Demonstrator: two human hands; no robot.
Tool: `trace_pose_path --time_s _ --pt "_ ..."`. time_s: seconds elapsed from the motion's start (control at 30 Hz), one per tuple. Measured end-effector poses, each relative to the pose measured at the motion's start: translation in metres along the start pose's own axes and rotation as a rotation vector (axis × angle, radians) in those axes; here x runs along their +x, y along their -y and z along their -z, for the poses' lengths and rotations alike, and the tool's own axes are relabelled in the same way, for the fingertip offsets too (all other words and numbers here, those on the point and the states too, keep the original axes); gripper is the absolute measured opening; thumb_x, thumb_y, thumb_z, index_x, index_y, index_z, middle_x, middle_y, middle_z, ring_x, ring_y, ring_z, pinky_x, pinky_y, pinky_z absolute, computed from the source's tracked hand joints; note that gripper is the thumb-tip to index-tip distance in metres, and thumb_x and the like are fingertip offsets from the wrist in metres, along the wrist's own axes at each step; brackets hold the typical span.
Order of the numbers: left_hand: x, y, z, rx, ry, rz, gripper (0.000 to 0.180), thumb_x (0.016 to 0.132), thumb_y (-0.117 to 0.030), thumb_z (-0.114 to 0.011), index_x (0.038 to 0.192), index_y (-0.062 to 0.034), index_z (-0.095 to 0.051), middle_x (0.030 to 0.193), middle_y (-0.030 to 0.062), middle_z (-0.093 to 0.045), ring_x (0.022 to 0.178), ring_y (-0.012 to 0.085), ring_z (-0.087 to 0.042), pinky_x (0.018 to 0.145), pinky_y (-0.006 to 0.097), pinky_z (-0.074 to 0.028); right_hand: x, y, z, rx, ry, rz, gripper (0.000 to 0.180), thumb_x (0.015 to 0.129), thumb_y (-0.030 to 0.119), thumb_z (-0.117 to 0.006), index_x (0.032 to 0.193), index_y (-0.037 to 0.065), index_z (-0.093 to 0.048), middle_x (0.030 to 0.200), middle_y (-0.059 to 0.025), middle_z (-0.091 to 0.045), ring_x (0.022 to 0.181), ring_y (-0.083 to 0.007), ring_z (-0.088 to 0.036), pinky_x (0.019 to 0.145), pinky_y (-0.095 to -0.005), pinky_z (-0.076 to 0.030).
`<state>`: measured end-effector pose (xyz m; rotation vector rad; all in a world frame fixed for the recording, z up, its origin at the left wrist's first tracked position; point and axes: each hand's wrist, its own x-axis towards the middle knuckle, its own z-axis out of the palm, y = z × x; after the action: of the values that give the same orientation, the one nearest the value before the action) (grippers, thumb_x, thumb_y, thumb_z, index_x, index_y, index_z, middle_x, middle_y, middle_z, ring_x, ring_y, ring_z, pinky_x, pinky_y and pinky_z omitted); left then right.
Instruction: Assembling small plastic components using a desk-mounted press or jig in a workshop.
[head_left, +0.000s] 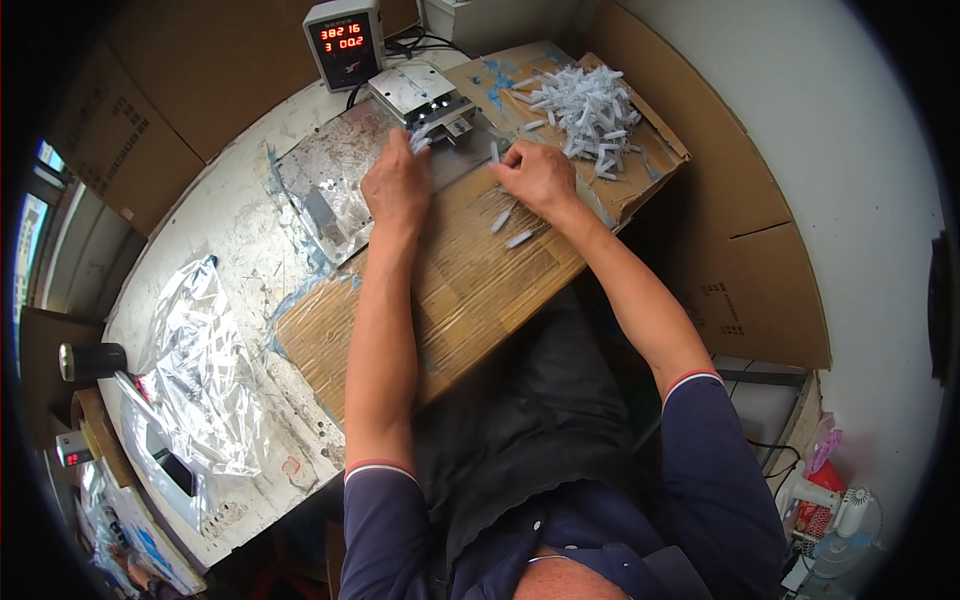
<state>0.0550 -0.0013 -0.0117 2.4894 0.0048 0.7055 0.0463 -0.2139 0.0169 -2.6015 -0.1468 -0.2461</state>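
We judge the tube (494, 151) light, stiff, best held mid-length; right hand (538, 180) pinches it, left hand (396, 182) seemingly clasps more pieces (421, 138)

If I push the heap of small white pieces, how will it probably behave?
The heap will probably spread rather than move together, because it looks loose and jumbled. A single piece is probably light, being small and slim. It may slide easily on the glossy cardboard beneath it.
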Motion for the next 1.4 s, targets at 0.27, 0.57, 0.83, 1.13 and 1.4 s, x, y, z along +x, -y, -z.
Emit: trace_pose_path --time_s 0.27,0.57,0.83,1.13,1.4 --pt "0.000 0.002 -0.004 0.035 -0.036 -0.048 0.027 0.089 -0.026 -0.073 0.109 -0.0118 -0.061 0.099 0.0151 -0.073 0.084 0.0389 -0.071 0.071 0.048 -0.056 0.010 -0.002 -0.023 0.001 -0.053 -0.056 0.021 0.081 0.027 -0.073 0.080 0.006 -0.073 0.082 -0.0168 -0.073 0.080 -0.0370 -0.071 0.075 -0.0463 -0.056" --pt "0.003 0.008 0.001 -0.320 -0.111 0.004 0.015 0.092 -0.017 -0.068 0.105 -0.0099 -0.063 0.091 0.0171 -0.070 0.077 0.0382 -0.068 0.066 0.044 -0.052 -0.001 0.006 -0.017 0.275 -0.118 0.036 0.015 0.086 0.020 -0.073 0.083 0.005 -0.071 0.081 -0.0129 -0.073 0.076 -0.0319 -0.072 0.071 -0.0408 -0.055" --pt "0.010 0.021 0.012 -0.887 0.244 0.172 0.018 0.098 -0.021 -0.068 0.093 -0.0044 -0.063 0.076 -0.0032 -0.057 0.073 0.0092 -0.048 0.067 0.028 -0.043 0.018 0.036 -0.022 0.711 -0.246 0.027 0.017 0.088 0.014 -0.074 0.081 0.000 -0.068 0.072 -0.0055 -0.070 0.064 -0.0140 -0.066 0.061 -0.0334 -0.053" --pt "0.014 0.004 0.022 -1.352 0.425 0.390 0.016 0.103 -0.024 -0.064 0.098 -0.0090 -0.064 0.072 -0.0040 -0.058 0.055 0.0036 -0.043 0.042 0.020 -0.026 0.016 0.054 -0.035 1.184 0.037 -0.207 0.019 0.088 0.012 -0.075 0.078 -0.002 -0.067 0.069 -0.0002 -0.066 0.058 -0.0078 -0.058 0.053 -0.0289 -0.049" --pt "0.018 0.031 0.015 -1.464 0.020 0.575 0.017 0.105 -0.025 -0.058 0.112 -0.0097 -0.058 0.072 -0.0004 -0.058 0.055 0.0065 -0.049 0.042 0.021 -0.034 0.020 0.033 -0.039 0.243 -0.053 -0.021 0.016 0.082 0.023 -0.070 0.077 0.008 -0.072 0.081 -0.0141 -0.073 0.078 -0.0341 -0.071 0.072 -0.0437 -0.056"
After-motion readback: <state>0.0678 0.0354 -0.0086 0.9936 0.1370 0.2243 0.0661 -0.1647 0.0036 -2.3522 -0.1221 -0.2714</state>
